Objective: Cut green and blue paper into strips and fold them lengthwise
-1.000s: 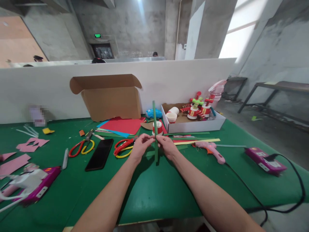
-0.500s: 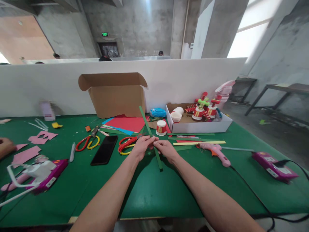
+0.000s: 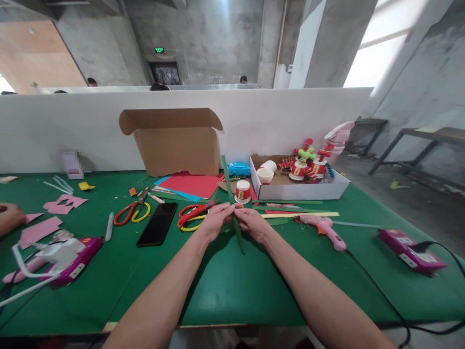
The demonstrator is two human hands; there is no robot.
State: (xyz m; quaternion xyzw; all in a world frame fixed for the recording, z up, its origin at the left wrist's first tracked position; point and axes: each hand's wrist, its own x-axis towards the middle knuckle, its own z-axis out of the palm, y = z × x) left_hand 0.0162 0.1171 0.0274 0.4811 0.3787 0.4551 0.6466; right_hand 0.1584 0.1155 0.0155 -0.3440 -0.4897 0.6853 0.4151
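Holding green strip (image 3: 228, 184), cup label (image 3: 242, 194) apparently lettered

Smooth green tabletop (image 3: 232, 291) offers near-side room; red-and-yellow-handled scissors (image 3: 196, 210) obstruct the left, a pink plastic glue gun (image 3: 327, 229) the right, a red-and-white paper cup (image 3: 242, 192) the far side.

long, narrow green strip (image 3: 229, 188), tilted, held near its middle
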